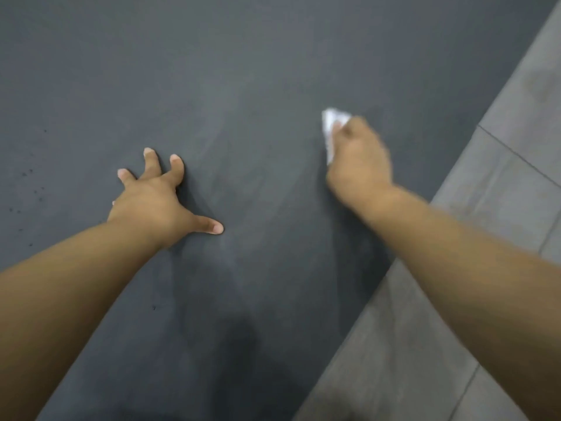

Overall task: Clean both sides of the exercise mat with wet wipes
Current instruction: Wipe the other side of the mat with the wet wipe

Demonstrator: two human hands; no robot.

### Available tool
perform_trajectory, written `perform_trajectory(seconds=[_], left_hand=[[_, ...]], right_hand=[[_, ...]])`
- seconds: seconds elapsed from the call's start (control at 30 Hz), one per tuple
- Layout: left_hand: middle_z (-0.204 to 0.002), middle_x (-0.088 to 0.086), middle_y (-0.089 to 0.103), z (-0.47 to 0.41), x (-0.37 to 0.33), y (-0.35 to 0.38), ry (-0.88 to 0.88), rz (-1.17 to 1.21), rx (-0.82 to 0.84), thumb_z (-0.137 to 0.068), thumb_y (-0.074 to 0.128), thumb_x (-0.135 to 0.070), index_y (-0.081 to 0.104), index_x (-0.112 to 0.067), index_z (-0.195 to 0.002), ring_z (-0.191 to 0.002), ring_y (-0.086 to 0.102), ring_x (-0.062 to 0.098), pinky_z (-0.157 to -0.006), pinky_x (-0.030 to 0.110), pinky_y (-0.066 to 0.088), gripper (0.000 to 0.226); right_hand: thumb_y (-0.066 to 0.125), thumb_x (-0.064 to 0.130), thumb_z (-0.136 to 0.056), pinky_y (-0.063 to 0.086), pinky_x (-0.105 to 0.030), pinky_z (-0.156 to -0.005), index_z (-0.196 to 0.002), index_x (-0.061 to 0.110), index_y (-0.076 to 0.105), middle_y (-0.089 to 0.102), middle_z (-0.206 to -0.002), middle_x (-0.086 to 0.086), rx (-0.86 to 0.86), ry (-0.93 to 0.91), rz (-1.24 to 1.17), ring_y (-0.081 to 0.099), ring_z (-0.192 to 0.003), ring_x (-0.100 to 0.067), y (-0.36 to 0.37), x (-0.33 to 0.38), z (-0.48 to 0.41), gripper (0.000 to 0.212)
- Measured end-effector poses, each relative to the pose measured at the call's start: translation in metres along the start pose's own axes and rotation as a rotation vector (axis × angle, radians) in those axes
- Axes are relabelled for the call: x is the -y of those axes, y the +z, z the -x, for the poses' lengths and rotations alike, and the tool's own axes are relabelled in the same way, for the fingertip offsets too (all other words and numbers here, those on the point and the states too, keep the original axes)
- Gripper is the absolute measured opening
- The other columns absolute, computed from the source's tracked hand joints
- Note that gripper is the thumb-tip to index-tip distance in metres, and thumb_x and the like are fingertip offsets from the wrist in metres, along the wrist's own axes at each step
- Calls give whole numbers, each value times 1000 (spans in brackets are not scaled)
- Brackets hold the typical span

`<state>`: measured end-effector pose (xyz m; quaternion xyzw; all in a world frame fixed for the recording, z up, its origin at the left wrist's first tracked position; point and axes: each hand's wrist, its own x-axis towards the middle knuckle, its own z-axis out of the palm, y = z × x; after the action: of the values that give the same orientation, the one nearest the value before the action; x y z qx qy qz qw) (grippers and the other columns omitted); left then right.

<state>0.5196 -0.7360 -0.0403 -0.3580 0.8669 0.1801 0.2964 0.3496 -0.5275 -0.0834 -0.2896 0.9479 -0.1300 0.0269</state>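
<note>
Mat [243, 86] is laid flat on the tiled floor [501, 208]. It is judged soft, light and floppy, with a grippy face, so it is best taken by an edge or corner for flipping. Dark grey matte surface is marked by faint smears, with dark specks at left. Left hand [154, 199] is spread and pressed flat on it. Right hand [358, 159], blurred, is clamped on a crumpled white wipe [331, 126].

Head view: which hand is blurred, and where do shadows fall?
In the head view the right hand and its wet wipe are motion-blurred; the left hand is sharp, casting a shadow on the mat close beside it.
</note>
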Motion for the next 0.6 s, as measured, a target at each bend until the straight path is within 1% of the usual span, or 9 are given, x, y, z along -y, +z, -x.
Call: perform_trajectory(seconds=[0.07,0.1,0.2,0.27,0.33,0.43,0.47,0.53,0.6], left_hand=[[-157,-12,-8,6,5,1,32,54,-46,-57,73,-67,8,-36,-149,-144,-6,30,-109,52,30,116],[-158,-12,-4,9,9,3,40,91,-90,-63,72,-64,14,-37,-149,-146,-4,26,-111,48,27,107],[-156,-12,18,13,28,2,57,184,-250,-80,67,-46,35,-30,-144,-144,15,15,-115,36,22,73],[-154,-6,26,10,39,-3,56,143,-280,-80,68,-43,36,-24,-145,-141,23,17,-116,37,23,74],[-155,-1,21,5,43,-12,12,91,-269,-74,72,-50,28,-24,-148,-141,18,24,-115,41,23,90],[-158,0,-3,-8,40,-26,-68,30,-183,-58,80,-58,7,-23,-151,-145,-2,26,-117,45,13,124],[-158,-1,-9,-13,40,-30,-87,20,-140,-53,81,-59,2,-23,-151,-145,-8,27,-117,48,11,132],[-157,-4,-17,-23,40,-34,-117,32,-52,-47,83,-60,-4,-23,-151,-144,-13,30,-115,55,14,140],[-155,-6,-21,-29,41,-34,-126,43,-5,-44,84,-60,-7,-24,-150,-143,-14,32,-112,59,17,143]], right_hand=[[39,15,-78,50,-38,-66,-113,5,65,64,-106,-15,60,-343,-82,62,-82,-36,15,47,41,44],[39,16,-75,45,-32,-57,-104,7,68,65,-99,-10,131,-520,-78,61,-72,-31,18,68,65,42],[35,18,-78,35,-25,-54,-100,13,71,66,-92,-1,272,-812,-32,55,-65,-22,11,88,85,43],[48,16,-78,43,-27,-55,-106,14,70,67,-95,-6,142,-735,-16,61,-68,-27,14,65,49,35],[57,11,-81,51,-37,-62,-114,12,65,65,-102,-15,-29,-460,39,63,-79,-37,10,31,-1,34],[47,12,-90,44,-44,-80,-123,3,50,47,-119,-21,46,68,199,50,-102,-42,-13,-3,-49,34],[46,11,-90,41,-45,-84,-124,1,47,44,-121,-20,79,173,187,47,-106,-41,-13,-6,-55,35],[44,9,-88,41,-43,-91,-129,3,47,45,-126,-19,60,145,129,48,-110,-40,-5,10,-52,42],[47,11,-84,46,-42,-92,-131,11,52,55,-127,-16,36,-150,-37,56,-108,-37,15,45,-30,47]])
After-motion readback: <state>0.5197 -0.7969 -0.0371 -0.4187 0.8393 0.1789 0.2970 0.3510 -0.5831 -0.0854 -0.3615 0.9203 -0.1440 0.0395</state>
